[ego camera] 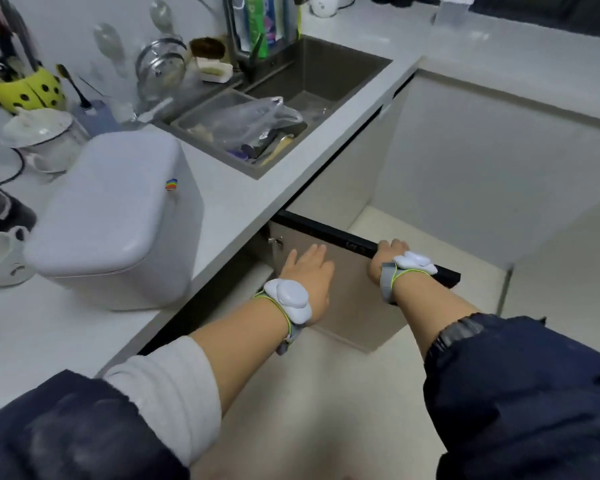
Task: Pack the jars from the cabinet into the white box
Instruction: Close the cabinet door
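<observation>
Opening the cabinet to find the jars

The right hand (387, 258) grips the black top edge of the door (347, 296) in the middle of the frame. The left hand (309, 271) lies flat on the door, fingers straight, holding nothing. No jars show; the inside is dark and hidden. The white box (115, 220) sits at the left, lid shut. The door could bump a knee if it swings fast. The shut lid means a jar has nowhere to go.

The white box (115, 220), lid closed, sits on the counter left of the left hand (307, 275); cabinet door (343, 292) open beneath the right hand (383, 259).
</observation>
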`<state>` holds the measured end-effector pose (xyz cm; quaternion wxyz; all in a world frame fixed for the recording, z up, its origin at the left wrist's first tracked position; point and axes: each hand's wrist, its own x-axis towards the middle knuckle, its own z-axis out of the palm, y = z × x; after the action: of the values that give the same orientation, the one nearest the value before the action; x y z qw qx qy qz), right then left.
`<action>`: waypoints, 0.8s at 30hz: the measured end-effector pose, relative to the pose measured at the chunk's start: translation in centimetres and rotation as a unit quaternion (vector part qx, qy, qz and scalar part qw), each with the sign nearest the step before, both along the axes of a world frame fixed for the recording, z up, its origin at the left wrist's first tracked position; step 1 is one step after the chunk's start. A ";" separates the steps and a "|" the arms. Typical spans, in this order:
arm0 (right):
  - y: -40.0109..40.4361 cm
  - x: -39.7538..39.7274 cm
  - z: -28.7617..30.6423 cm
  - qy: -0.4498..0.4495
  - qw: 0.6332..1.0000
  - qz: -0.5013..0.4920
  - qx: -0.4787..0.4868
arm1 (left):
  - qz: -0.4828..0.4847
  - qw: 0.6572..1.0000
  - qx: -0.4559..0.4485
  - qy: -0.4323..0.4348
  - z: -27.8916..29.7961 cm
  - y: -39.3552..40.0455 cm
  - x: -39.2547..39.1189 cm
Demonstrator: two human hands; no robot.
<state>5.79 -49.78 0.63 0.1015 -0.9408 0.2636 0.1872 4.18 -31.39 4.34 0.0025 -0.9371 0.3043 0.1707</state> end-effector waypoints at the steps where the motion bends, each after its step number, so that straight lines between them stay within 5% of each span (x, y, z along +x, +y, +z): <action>1: -1.9 -0.8 -1.0 0.009 1.000 0.002 -0.008 | -0.001 1.000 0.000 0.012 -1.0 -1.4 -0.2; 9: -9.3 -5.4 -3.7 -0.021 0.998 0.059 0.005 | 0.027 0.994 -0.023 0.100 -6.0 -9.0 -5.1; 15: -6.1 -7.0 -1.6 0.063 0.988 0.120 0.076 | 0.047 0.991 -0.112 0.062 -5.4 -10.0 -7.0; 19: -2.5 -9.3 -0.1 0.078 0.972 0.114 0.190 | 0.042 0.991 -0.107 0.068 -5.8 -8.5 -8.0; 24: 3.0 -10.3 -2.8 0.167 0.901 0.053 0.398 | 0.080 0.987 -0.088 0.106 -6.8 -3.7 -8.7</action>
<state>-4.53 -46.77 -2.20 0.4118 -0.7897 0.1298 0.4359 -4.56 -35.05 -2.48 -0.1255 -0.9319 0.2403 0.2410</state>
